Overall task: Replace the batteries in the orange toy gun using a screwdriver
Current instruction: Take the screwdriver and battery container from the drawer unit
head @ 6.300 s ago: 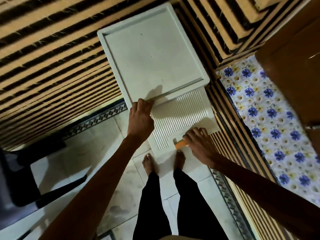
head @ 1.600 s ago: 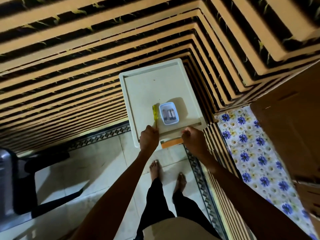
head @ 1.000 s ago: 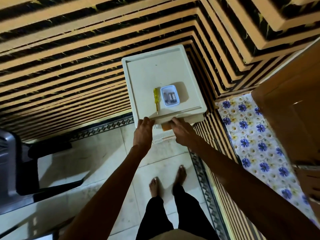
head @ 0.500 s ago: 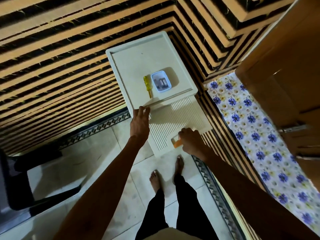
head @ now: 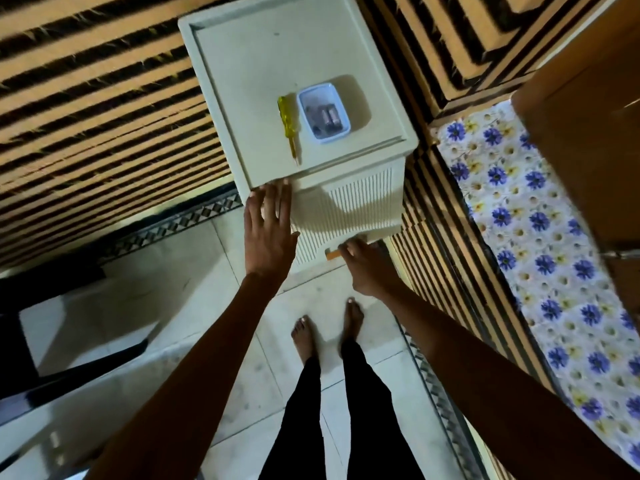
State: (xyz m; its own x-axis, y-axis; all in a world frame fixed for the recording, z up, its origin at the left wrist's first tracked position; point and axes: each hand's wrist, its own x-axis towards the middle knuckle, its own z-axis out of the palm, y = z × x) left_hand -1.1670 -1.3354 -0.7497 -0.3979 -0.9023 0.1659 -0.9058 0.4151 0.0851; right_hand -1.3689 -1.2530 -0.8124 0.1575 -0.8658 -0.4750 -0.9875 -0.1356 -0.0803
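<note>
Head view: left hand (head: 268, 233) lies flat, fingers straight, at the cabinet (head: 259, 64) top's front edge, right hand (head: 367, 268) grips an orange piece (head: 333, 254) low on its ribbed front, and the screwdriver (head: 287, 123) lies on top beside a tray (head: 332, 138) of batteries (head: 330, 119).

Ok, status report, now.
Left hand open at top edge of white plastic cabinet. Right hand grips small orange piece low on its ribbed front. Yellow screwdriver, blue battery tray on top.
</note>
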